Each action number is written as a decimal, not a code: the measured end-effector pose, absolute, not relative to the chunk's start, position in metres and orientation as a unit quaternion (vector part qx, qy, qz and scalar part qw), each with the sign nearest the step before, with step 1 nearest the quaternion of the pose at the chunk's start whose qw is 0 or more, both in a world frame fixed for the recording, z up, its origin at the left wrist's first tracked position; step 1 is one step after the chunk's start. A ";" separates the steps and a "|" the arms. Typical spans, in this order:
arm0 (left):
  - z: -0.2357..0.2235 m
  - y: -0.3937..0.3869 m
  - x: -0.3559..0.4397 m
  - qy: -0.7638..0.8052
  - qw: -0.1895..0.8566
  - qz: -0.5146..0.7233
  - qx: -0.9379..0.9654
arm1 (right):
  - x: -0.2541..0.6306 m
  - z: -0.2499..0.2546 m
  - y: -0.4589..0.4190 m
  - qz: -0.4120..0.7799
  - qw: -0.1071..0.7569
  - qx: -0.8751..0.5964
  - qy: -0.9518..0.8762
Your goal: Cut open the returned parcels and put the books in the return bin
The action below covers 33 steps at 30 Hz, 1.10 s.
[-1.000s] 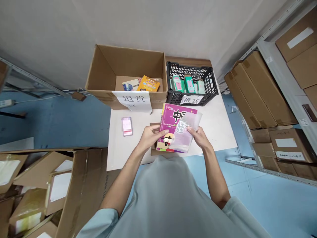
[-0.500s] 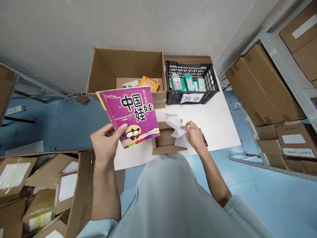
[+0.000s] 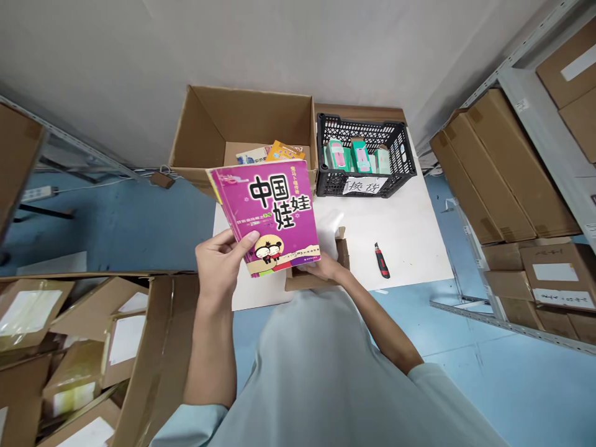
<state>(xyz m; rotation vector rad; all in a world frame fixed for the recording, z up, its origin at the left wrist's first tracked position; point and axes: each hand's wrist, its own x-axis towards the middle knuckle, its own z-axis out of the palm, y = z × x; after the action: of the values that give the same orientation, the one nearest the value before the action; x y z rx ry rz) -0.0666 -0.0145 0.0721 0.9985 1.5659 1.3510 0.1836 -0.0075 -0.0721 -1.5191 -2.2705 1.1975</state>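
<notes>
Right hand (image 3: 328, 269) has moved to the table's (image 3: 410, 239) near-edge box (image 3: 298, 283), grip unclear; left hand (image 3: 218, 257) pinches the book (image 3: 279, 208) by its left side.

Right hand (image 3: 328, 269) — partly hidden behind purple book (image 3: 279, 214); small carton (image 3: 302, 283) too.

Purple book (image 3: 261, 217): you see one
Red-and-black knife (image 3: 381, 262): one
Black crate (image 3: 331, 184): one
Green boxes (image 3: 361, 156): you count at least three
Large carton (image 3: 263, 112): one
Books (image 3: 280, 151) in it: you see at least two
Small carton (image 3: 343, 253): one
</notes>
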 end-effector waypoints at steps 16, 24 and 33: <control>0.045 -0.020 -0.033 0.540 0.612 0.480 0.321 | 0.228 0.035 -0.031 0.527 0.455 -0.548 -0.463; 0.041 -0.016 -0.007 0.547 0.585 0.509 0.315 | 0.215 0.045 -0.037 0.266 0.475 -0.616 -0.570; 0.020 -0.044 0.049 0.562 0.514 0.500 0.411 | 0.168 0.033 -0.042 0.337 0.395 -0.645 -0.561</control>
<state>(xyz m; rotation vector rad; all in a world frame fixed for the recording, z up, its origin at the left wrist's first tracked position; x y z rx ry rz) 0.0488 -0.0443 0.0195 0.9875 1.3515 1.2022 0.1679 -0.0421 0.0330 -1.6345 -1.4237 0.8549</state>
